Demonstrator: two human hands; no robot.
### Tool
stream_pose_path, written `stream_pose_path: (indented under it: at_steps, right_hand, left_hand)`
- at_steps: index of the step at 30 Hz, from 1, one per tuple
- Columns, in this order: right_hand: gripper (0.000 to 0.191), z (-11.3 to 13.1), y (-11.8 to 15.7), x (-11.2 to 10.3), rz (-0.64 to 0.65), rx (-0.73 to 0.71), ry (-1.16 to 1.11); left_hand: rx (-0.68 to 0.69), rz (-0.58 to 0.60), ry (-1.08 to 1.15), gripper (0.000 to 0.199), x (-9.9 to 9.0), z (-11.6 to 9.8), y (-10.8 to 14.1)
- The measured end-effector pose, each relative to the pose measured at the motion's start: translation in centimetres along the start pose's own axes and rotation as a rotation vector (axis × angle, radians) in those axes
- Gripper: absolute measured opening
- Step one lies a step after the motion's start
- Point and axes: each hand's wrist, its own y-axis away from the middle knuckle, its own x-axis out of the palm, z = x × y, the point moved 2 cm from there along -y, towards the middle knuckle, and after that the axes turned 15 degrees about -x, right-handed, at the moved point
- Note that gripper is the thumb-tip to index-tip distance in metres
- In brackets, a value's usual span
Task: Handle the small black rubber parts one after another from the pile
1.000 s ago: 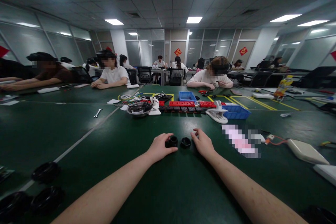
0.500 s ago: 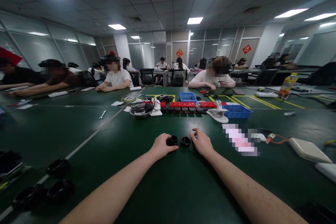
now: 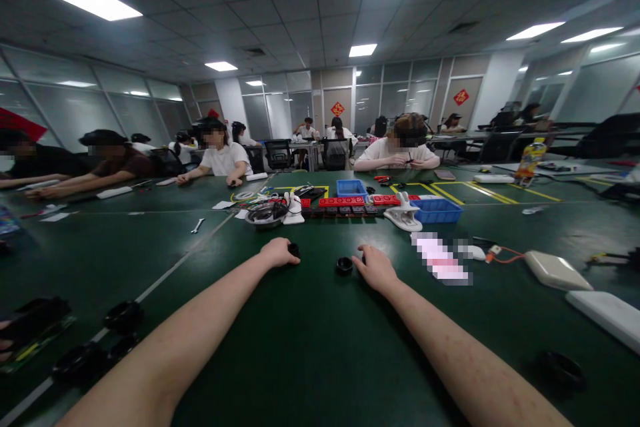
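Note:
My left hand [image 3: 278,253] is closed on a small black cylindrical part [image 3: 293,251], thumb and fingers on either side of it, over the green table [image 3: 310,333]. A second part, a black ring [image 3: 344,265], rests on the table between my hands. Just right of that ring is my right hand [image 3: 375,267], its fingers bent and apart, with a small dark patch beside the fingertips that I cannot make out. I cannot tell whether this hand holds anything.
Several black rings [image 3: 123,315] lie at lower left, another ring [image 3: 561,371] at lower right. Beyond my hands are a red power strip [image 3: 342,201], a blue bin [image 3: 436,211], a white clamp [image 3: 403,215] and cables. People sit across the table.
My left hand has moved left with the black part, away from the black ring. My right hand remains near the ring. The camera view has shifted slightly.

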Motion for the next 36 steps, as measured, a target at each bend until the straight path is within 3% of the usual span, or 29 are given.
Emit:
stream_pose_path:
  at_steps: [4,8,13,21,27,36]
  right_hand:
    - [0.038,-0.1,-0.2,0.2,-0.001,-0.035,0.032]
    - [0.039,-0.3,-0.4,0.3,0.0,-0.019,0.024]
    - [0.041,-0.4,-0.5,0.4,-0.007,-0.016,0.007]
    - [0.043,-0.6,-0.5,0.6,0.019,-0.03,0.025]
    - [0.043,-0.6,-0.5,0.6,0.04,-0.032,0.033]
    - [0.042,-0.2,-0.5,0.5,0.057,-0.024,0.057]
  left_hand:
    - [-0.114,0.021,-0.103,0.047,-2.0,6.1,-0.8]
    - [-0.208,0.034,-0.187,0.041,-3.9,11.7,0.4]
    - [-0.254,0.036,-0.255,0.04,-5.1,15.7,2.7]
    - [-0.241,0.049,-0.346,0.044,-5.5,17.4,6.7]
    - [-0.107,0.08,-0.498,0.042,-5.9,17.4,9.7]
    - [-0.105,0.12,-0.684,0.04,-6.3,16.5,11.3]
